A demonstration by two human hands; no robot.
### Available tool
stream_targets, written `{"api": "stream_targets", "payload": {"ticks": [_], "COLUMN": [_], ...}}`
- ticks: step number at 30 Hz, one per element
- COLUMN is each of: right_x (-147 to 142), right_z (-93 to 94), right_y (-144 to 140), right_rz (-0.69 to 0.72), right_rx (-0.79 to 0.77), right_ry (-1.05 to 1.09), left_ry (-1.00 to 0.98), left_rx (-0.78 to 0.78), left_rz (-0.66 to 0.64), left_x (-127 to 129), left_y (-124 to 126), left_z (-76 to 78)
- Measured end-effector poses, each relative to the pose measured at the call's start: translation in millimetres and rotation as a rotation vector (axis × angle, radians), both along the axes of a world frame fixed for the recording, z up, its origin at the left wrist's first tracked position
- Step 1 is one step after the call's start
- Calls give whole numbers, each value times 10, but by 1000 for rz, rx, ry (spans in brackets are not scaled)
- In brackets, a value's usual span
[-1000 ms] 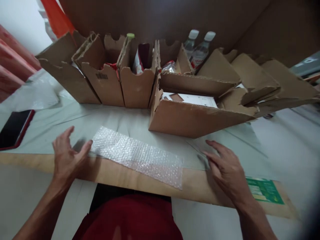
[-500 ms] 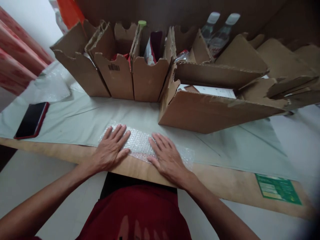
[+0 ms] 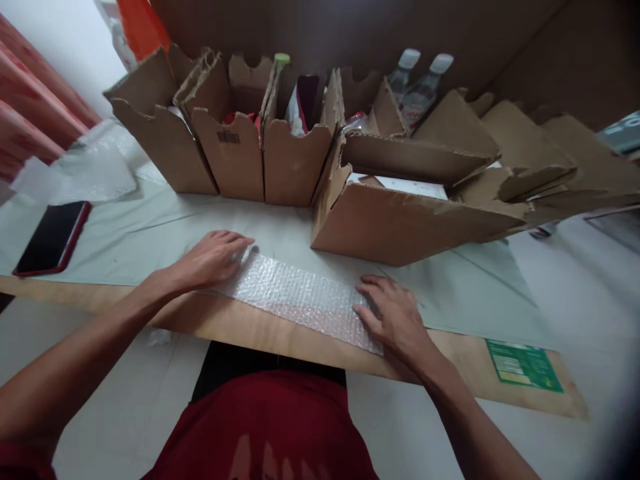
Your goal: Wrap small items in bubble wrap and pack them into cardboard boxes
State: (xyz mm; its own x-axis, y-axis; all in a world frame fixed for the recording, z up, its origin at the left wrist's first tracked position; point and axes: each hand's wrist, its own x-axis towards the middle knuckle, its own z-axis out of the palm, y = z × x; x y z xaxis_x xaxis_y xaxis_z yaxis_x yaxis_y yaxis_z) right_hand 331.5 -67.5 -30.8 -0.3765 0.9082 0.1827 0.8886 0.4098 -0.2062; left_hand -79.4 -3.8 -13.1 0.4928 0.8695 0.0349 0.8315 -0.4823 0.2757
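A strip of clear bubble wrap (image 3: 300,293) lies lengthwise along the front of the table, its lower side over the wooden edge. My left hand (image 3: 213,259) is at its left end, fingers together and bent over the upper left corner, which looks slightly lifted; the thumb is mostly hidden. At the other end is my right hand (image 3: 395,317), its thumb and index finger apart and the fingertips touching the wrap. Its palm covers part of the right end.
Cardboard holders (image 3: 235,157) with packets stand along the back; another holder (image 3: 400,223) lies lengthwise nearer me. Two bottles (image 3: 420,90) rise behind it. On the left are a phone (image 3: 53,237) and loose plastic wrap (image 3: 95,170). A green label (image 3: 525,365) marks the front edge at right.
My hands have moved apart along the bubble wrap, the left to its upper left corner, the right to its right end. More of the strip shows between them. The view has shifted slightly.
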Motion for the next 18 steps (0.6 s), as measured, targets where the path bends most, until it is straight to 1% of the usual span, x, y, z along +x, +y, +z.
{"api": "stream_targets", "payload": {"ticks": [2, 5, 8, 10, 11, 12, 13, 15, 16, 17, 18], "right_x": [-42, -62, -64, -51, -40, -27, -14, 8, 16, 24, 33], "right_z": [12, 21, 72, 174, 250, 339, 434, 599, 644, 652, 619], "right_y": [33, 35, 66, 103, 116, 120, 114, 68, 33, -8, -52], "right_rz": [10, -11, -33, 11, 36, 49, 50, 15, 0, -4, 10], "right_rx": [-38, -90, -161, -207, -195, -147, -62, 176, 289, 375, 426], "right_ry": [33, 84, 77, 57, 55, 61, 74, 111, 124, 124, 108], "left_ry": [114, 234, 223, 162, 118, 67, 9, -105, -153, -188, -206], "left_rx": [-32, -49, -66, -46, -10, 51, 137, 327, 402, 445, 448], "left_rz": [-36, -63, -75, -58, -39, -9, 34, 140, 185, 211, 208], "left_x": [93, 136, 123, 122, 129, 139, 151, 171, 172, 165, 147], "left_y": [77, 107, 79, 27, -10, -55, -105, -211, -262, -310, -355], "left_z": [52, 90, 142, 236, 304, 382, 462, 581, 598, 577, 515]}}
